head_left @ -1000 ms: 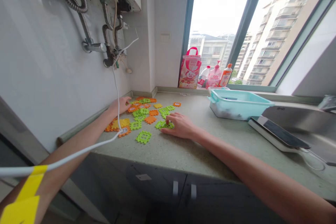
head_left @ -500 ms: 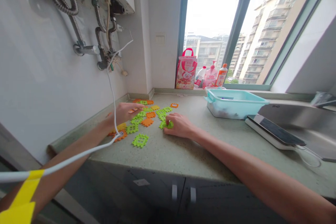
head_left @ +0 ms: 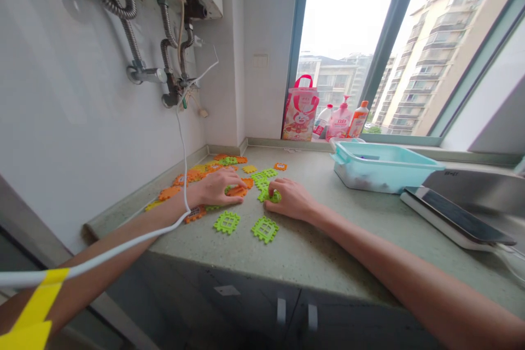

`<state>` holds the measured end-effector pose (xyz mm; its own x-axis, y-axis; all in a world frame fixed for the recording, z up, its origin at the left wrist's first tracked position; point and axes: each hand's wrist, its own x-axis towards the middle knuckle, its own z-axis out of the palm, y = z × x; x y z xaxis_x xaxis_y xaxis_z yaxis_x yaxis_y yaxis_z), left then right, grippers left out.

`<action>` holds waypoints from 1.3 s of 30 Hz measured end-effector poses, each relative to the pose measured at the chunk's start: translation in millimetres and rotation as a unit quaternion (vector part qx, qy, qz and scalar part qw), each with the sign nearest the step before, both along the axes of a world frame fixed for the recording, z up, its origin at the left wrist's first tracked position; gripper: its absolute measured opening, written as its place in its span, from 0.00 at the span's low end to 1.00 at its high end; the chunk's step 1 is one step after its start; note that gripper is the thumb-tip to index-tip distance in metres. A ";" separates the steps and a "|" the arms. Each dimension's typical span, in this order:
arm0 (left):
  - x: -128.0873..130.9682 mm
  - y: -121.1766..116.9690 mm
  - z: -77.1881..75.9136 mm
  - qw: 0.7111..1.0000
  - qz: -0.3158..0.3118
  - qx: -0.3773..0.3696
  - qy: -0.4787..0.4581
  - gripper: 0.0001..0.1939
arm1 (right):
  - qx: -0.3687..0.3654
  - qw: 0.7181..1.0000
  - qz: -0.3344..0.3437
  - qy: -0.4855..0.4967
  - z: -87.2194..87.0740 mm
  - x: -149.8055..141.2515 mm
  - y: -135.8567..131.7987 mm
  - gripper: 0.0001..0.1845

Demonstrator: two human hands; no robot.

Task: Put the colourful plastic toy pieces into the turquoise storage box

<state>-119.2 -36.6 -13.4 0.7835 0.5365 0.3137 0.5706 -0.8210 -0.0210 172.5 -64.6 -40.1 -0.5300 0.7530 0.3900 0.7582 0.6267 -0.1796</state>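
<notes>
My left hand [head_left: 217, 186] curls its thumb and fingers around an orange interlocking tile [head_left: 238, 191] low over the counter. A little green shows behind that tile, partly hidden by the fingers. My right hand [head_left: 290, 198] pinches a green interlocking tile [head_left: 276, 196] at the near end of a row of green tiles [head_left: 262, 176]; whether the two are joined I cannot tell. Two green window-frame tiles, one on the left [head_left: 227, 222] and one on the right [head_left: 265, 228], lie flat nearer the front edge. More orange tiles [head_left: 169, 193] and yellow ones lie behind my left forearm.
A white cable [head_left: 164, 232] runs across my left forearm. At right stand a turquoise basin [head_left: 389, 156], a phone on a white block [head_left: 455, 216] and a metal sink [head_left: 476, 186]. A pink bag [head_left: 301, 115] and several bottles line the windowsill.
My left hand has moved right and nearer, from the back tiles to the orange tile. Another green tile now lies in front of my right hand. The view has shifted slightly.
</notes>
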 end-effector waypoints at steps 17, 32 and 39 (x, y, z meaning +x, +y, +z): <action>1.3 3.2 1.7 0.997 0.066 0.000 -0.041 0.35 | -0.007 1.000 0.010 -0.008 1.9 2.3 1.5 0.11; -2.7 4.5 6.5 0.996 0.000 -0.079 -0.029 0.26 | -0.023 1.000 0.016 -0.014 2.4 5.1 3.6 0.12; 0.6 2.1 0.3 0.995 -0.004 -0.081 -0.058 0.18 | -0.013 1.000 0.025 -0.011 1.1 4.3 4.8 0.12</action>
